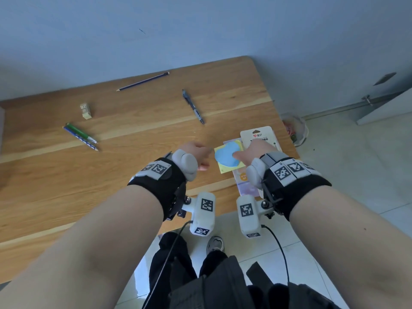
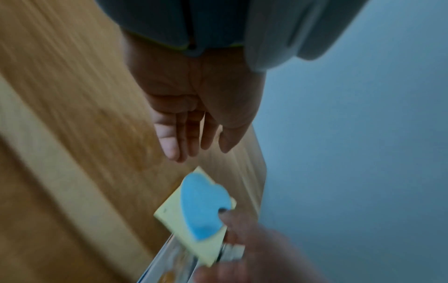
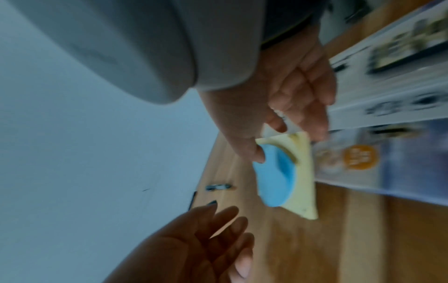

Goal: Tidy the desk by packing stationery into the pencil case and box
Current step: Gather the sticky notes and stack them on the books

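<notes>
Forearms fill the bottom of the head view, each with a black wrist band carrying marker tags. Right hand (image 1: 254,152) pinches the sticky-note pad (image 1: 227,158), a yellow square topped by a blue heart-shaped pad, thumb on the blue face and fingers beneath; the right wrist view shows the pad tilted, its near edge raised off the desk (image 1: 133,175). Left hand (image 1: 196,155), just left of the pad at frame centre, holds nothing; the left wrist view shows its fingers straight and loosely together, apart from the pad.

Under and to the right of the pad lie a white card pack (image 1: 258,136) and a pale printed pack (image 1: 245,186), near the desk's right edge. Farther off: a dark pen (image 1: 193,107) at upper centre, a blue pencil (image 1: 143,81) near the far edge, an eraser (image 1: 85,111) and a green pen beside a patterned pencil (image 1: 81,136) at middle left.

Step in hand, as judged: lifting the pad for packing. No pencil case or box is in view, so the next move calls for locating the container and carrying the pad to it without shedding the blue pad. Most stationery remains loose; the task appears to be at an early stage.
</notes>
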### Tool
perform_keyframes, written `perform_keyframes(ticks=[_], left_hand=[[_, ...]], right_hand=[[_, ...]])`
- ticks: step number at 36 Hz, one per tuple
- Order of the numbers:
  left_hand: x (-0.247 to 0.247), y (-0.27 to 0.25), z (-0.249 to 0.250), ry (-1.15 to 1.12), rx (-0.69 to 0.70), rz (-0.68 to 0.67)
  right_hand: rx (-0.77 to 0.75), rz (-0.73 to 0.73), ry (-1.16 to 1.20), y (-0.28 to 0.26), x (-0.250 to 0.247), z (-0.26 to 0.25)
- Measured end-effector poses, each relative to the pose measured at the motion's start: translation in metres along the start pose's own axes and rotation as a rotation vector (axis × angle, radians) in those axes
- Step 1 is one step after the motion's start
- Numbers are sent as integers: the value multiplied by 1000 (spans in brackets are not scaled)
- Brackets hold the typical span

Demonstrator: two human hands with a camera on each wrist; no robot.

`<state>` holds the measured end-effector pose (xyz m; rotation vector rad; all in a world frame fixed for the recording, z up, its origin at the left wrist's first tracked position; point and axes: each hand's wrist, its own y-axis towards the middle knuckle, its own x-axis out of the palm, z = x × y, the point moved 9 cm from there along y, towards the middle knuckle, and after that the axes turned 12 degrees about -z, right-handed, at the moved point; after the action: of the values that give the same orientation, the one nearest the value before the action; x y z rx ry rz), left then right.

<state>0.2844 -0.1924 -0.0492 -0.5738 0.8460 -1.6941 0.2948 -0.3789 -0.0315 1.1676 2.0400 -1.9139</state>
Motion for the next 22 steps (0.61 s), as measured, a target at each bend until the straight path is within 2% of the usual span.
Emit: perform_keyframes(ticks=[4,8,11,13,16,18,22], left_hand=[[13,-1,15,-60,39,-9],[21,-1,25,-21,63,-19],[24,-1,28,-9,64,-15],[27,1,29,-16,66,-9],[32,1,32,-20,64,-11],[35,1,33,-15,63,-3],[39,2,35,16,87,20]], right_hand=[[76,-20,-115,-8,-21,29],[175,-55,-146,-17,-34,68],[124,14,5,-16,-42,79],[33,61,150,-14,-46,78],[-73,76,458,-3,-43,74],[-88,88,671,3,-39,74],[-50,-33,875,12,-20,82]])
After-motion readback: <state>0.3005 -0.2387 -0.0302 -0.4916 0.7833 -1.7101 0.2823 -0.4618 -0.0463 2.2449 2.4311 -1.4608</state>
